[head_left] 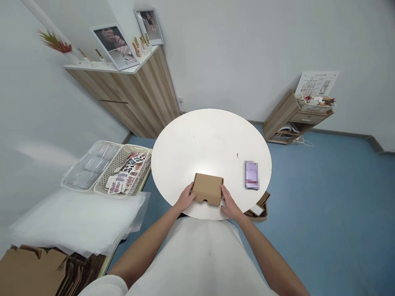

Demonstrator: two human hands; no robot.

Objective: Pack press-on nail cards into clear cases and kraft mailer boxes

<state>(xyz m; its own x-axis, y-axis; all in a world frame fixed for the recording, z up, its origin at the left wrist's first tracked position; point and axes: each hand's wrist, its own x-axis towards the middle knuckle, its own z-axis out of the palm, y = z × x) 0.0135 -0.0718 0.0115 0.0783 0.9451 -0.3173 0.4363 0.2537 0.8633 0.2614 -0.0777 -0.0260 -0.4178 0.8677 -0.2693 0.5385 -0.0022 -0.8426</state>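
Note:
A small brown cardboard box with its lid down sits near the front edge of the round white table. My left hand grips the box's left side, fingers along the edge. On the opposite side, my right hand presses against the right wall, its thumb low near the front corner. A front flap with a dark notch faces me. To the right on the tabletop lies a purple item, blurred into blocks.
Left of the table stand a white basket of nail-design cards, a bin of clear packets, translucent sheets and flat cardboard pieces. A carton of boxes is on the floor at right. Cabinets line the wall.

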